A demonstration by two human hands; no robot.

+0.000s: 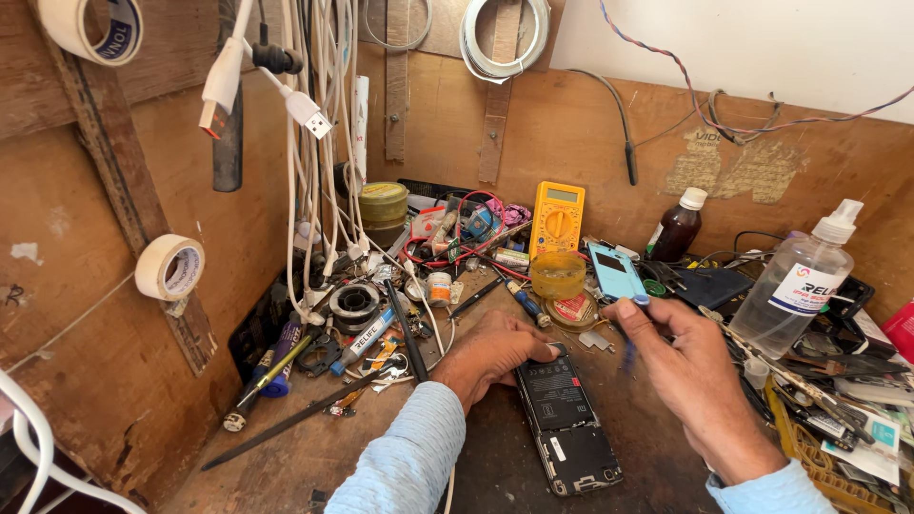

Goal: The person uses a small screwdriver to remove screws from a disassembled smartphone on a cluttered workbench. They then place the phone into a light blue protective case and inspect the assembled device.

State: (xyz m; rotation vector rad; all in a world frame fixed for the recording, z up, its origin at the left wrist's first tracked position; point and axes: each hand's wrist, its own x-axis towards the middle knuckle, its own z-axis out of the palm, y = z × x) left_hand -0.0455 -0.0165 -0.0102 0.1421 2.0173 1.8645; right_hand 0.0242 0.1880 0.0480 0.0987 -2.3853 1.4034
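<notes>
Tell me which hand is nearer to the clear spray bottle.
Right. The right hand is raised just left of the clear spray bottle, pinching a small blue-tipped tool. The left hand rests on the opened phone, farther left.

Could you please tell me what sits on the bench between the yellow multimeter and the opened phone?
In the head view, a round yellow tub sits between the multimeter and the opened phone, with a screwdriver lying beside it.

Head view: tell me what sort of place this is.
Likely a phone repair bench: an opened phone under the left hand, a yellow multimeter, and charging cables hanging on the wooden wall.
</notes>
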